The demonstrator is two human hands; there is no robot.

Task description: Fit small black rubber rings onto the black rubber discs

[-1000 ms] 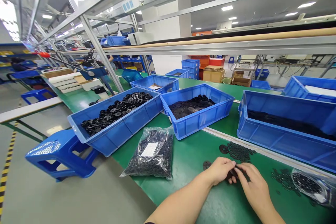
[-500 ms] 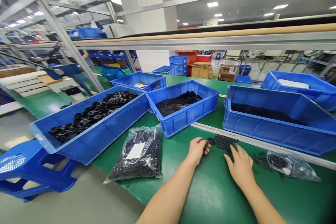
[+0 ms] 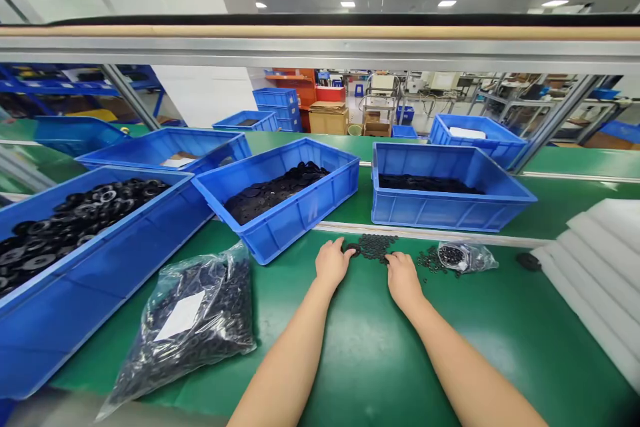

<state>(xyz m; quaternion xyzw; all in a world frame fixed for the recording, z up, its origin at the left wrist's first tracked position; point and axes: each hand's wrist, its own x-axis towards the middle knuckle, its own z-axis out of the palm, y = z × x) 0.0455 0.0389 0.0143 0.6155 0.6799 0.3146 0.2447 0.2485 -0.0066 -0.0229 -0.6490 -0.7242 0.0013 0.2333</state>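
Note:
My left hand is closed on the near left side of a black ring-shaped disc, which is at the green tabletop. Right beside the disc lies a flat patch of small black rings, packed close together. At the patch's near right edge is my right hand, thumb and fingertips pinched together; whatever is between them is too small to make out. Further right, more small black rings spill from a clear plastic bag. A large clear bag of black parts with a white label lies left of my left arm.
Blue bins line the back: one with black rings, one with flat black discs, another with dark parts. White foam sheets are stacked at the right, a black round part beside them. A metal rail crosses above.
The view has swung right, bringing the foam stack into sight. My right hand has gone from spread fingers over the small rings to a pinch at their near edge. My left hand keeps the disc.

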